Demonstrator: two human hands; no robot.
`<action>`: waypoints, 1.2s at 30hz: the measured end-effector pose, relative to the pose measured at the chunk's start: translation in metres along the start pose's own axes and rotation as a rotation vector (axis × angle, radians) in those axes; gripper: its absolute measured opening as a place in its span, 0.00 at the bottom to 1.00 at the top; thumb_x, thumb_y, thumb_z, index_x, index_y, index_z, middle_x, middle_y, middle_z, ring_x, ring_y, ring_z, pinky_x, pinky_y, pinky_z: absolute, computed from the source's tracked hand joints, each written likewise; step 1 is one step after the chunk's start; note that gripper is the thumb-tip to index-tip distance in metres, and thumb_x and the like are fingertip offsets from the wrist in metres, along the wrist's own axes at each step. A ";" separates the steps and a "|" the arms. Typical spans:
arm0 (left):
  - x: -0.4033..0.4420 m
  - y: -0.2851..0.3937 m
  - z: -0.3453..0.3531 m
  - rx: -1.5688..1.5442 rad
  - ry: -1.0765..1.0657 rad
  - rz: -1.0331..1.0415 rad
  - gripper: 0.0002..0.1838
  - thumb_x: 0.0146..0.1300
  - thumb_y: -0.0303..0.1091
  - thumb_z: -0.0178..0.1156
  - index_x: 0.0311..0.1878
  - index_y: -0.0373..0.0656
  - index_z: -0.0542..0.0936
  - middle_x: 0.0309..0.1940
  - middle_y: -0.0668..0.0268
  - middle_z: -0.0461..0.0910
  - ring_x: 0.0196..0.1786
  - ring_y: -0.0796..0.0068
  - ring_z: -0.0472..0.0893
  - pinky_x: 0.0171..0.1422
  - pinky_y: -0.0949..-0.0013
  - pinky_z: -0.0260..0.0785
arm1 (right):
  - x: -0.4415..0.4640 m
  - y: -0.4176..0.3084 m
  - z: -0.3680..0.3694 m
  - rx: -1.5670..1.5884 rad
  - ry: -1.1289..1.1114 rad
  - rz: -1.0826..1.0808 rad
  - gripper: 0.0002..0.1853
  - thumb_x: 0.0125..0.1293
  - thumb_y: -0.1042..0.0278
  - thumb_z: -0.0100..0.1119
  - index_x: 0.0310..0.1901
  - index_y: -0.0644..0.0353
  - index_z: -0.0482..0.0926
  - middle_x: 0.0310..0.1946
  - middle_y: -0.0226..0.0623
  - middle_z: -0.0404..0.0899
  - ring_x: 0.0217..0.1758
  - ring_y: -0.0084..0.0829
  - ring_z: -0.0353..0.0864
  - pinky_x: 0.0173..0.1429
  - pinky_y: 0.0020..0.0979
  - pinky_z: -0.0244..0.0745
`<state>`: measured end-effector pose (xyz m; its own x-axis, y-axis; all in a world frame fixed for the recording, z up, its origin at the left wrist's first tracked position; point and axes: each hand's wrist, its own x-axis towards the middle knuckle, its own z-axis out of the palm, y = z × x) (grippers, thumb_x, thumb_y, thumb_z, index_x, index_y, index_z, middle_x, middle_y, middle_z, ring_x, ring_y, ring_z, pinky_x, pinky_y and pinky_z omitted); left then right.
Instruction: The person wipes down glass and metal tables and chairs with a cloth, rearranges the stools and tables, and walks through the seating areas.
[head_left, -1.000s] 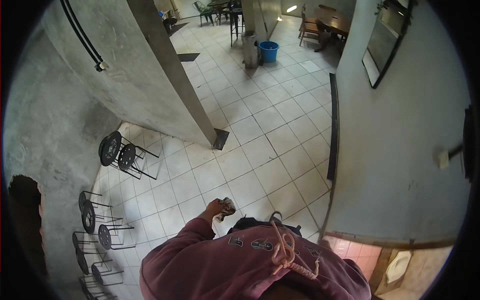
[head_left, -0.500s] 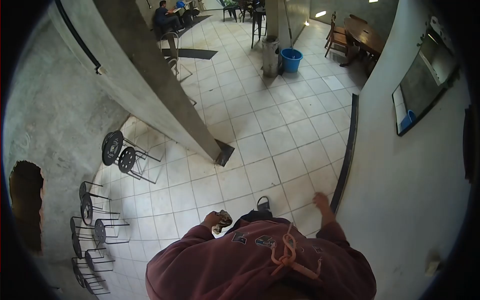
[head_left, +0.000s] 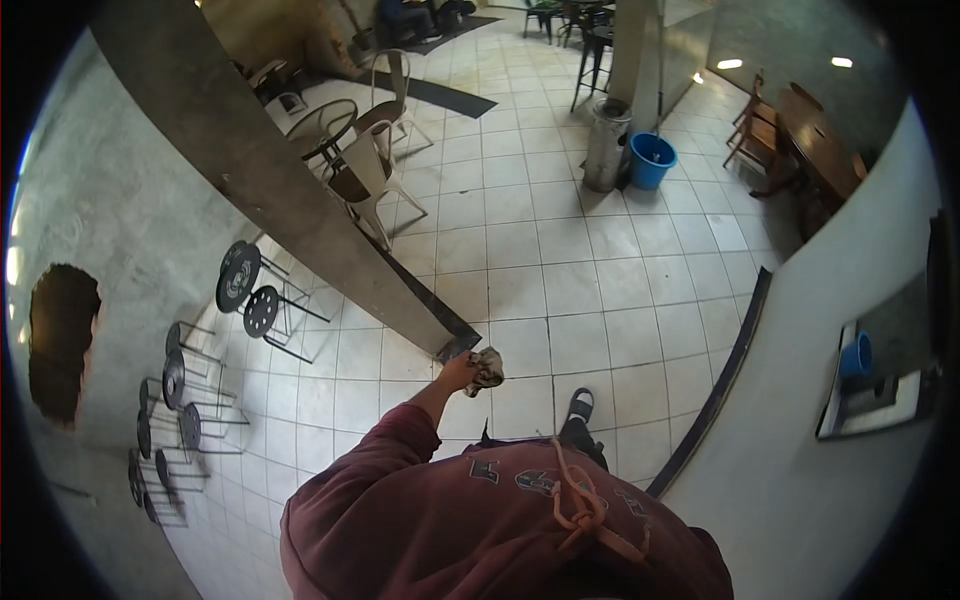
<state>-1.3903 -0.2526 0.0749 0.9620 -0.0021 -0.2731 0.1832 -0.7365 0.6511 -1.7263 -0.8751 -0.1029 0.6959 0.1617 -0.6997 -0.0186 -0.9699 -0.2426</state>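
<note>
My left hand [head_left: 456, 373] reaches forward, its fingers closed around a crumpled, dirty cream-and-brown rag [head_left: 487, 370]. The rag hangs in front of my body, above the tiled floor [head_left: 520, 345]. Behind it in the view is the dark foot of the slanted concrete pillar [head_left: 330, 265]; I cannot tell how far apart they are. My right hand is out of sight, hidden beyond the maroon sweatshirt [head_left: 470, 530]. One sandalled foot [head_left: 580, 405] shows ahead of me.
Black stools [head_left: 262, 312] line the left wall. Metal chairs [head_left: 372, 165] stand beyond the pillar. Farther ahead are a grey bin [head_left: 606, 150], a blue bucket [head_left: 653, 163] and a wooden table [head_left: 815, 140]. A mirror [head_left: 885, 360] leans along the right wall. A seated person [head_left: 408, 18] is far off.
I have moved forward, and a foot has stepped ahead. My left hand has swung forward and right with the rag. My right hand has gone out of view.
</note>
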 end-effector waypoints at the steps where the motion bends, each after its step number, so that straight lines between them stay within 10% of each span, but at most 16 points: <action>1: 0.009 0.004 0.002 -0.004 -0.014 -0.071 0.22 0.53 0.40 0.57 0.51 0.41 0.71 0.40 0.49 0.78 0.45 0.49 0.77 0.47 0.57 0.70 | 0.015 0.015 -0.027 0.100 0.034 -0.026 0.13 0.59 0.60 0.50 0.20 0.56 0.70 0.18 0.36 0.73 0.21 0.34 0.76 0.19 0.33 0.64; 5: 0.021 0.024 0.002 0.231 -0.202 -0.317 0.23 0.56 0.46 0.52 0.51 0.41 0.72 0.47 0.50 0.76 0.51 0.52 0.75 0.54 0.58 0.67 | 0.107 0.035 -0.169 0.534 0.208 -0.125 0.13 0.59 0.60 0.50 0.22 0.59 0.72 0.21 0.39 0.75 0.22 0.37 0.77 0.20 0.35 0.65; 7: 0.043 -0.044 0.044 0.207 -0.137 -0.350 0.24 0.54 0.47 0.54 0.50 0.42 0.73 0.47 0.51 0.76 0.51 0.53 0.75 0.55 0.58 0.67 | 0.176 0.025 -0.267 1.318 0.110 0.680 0.11 0.57 0.63 0.54 0.24 0.62 0.73 0.25 0.41 0.76 0.24 0.37 0.78 0.21 0.37 0.68; 10: 0.050 0.001 0.030 -0.016 -0.033 -0.582 0.23 0.52 0.43 0.55 0.51 0.43 0.73 0.48 0.51 0.76 0.52 0.52 0.75 0.57 0.58 0.66 | 0.303 0.102 -0.368 0.500 0.081 0.011 0.07 0.62 0.63 0.50 0.38 0.55 0.72 0.31 0.37 0.76 0.25 0.33 0.77 0.23 0.38 0.71; 11: 0.052 0.028 0.018 -0.083 -0.004 -0.636 0.23 0.51 0.43 0.55 0.51 0.43 0.73 0.47 0.51 0.76 0.51 0.52 0.75 0.56 0.59 0.67 | 0.310 0.056 -0.441 0.846 0.135 0.406 0.10 0.59 0.65 0.47 0.33 0.62 0.76 0.23 0.38 0.77 0.22 0.28 0.79 0.20 0.33 0.71; 20: 0.165 -0.025 0.012 -0.182 0.064 -0.842 0.23 0.50 0.42 0.55 0.50 0.43 0.75 0.46 0.51 0.77 0.51 0.53 0.75 0.55 0.61 0.68 | 0.489 -0.139 -0.676 0.899 0.216 0.182 0.16 0.62 0.62 0.46 0.50 0.55 0.72 0.30 0.35 0.77 0.21 0.26 0.74 0.18 0.27 0.63; 23: 0.225 -0.095 0.020 0.345 -0.073 -0.330 0.24 0.54 0.44 0.55 0.52 0.42 0.73 0.47 0.51 0.75 0.51 0.51 0.74 0.54 0.58 0.68 | 0.514 -0.196 -0.698 0.878 -0.055 0.127 0.19 0.63 0.59 0.47 0.55 0.51 0.68 0.37 0.36 0.77 0.31 0.32 0.77 0.28 0.34 0.67; 30: 0.411 0.011 -0.171 -0.336 0.203 -0.814 0.24 0.56 0.44 0.56 0.56 0.47 0.69 0.47 0.53 0.76 0.48 0.52 0.76 0.49 0.59 0.69 | 0.564 -0.202 -0.742 0.859 -0.090 0.333 0.20 0.63 0.56 0.46 0.55 0.53 0.68 0.45 0.37 0.76 0.40 0.34 0.78 0.36 0.38 0.70; 36: 0.553 0.001 -0.210 -0.404 0.441 -0.720 0.23 0.57 0.44 0.58 0.54 0.45 0.70 0.46 0.56 0.77 0.48 0.57 0.77 0.50 0.61 0.69 | 0.644 -0.175 -0.835 0.463 -0.241 0.135 0.16 0.60 0.54 0.49 0.45 0.53 0.68 0.36 0.35 0.73 0.32 0.31 0.73 0.30 0.35 0.67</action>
<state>-0.8159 -0.1124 0.0728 0.5645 0.6808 -0.4667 0.7416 -0.1700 0.6489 -0.6758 -0.7534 0.0501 0.4817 0.1310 -0.8665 -0.4493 -0.8120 -0.3726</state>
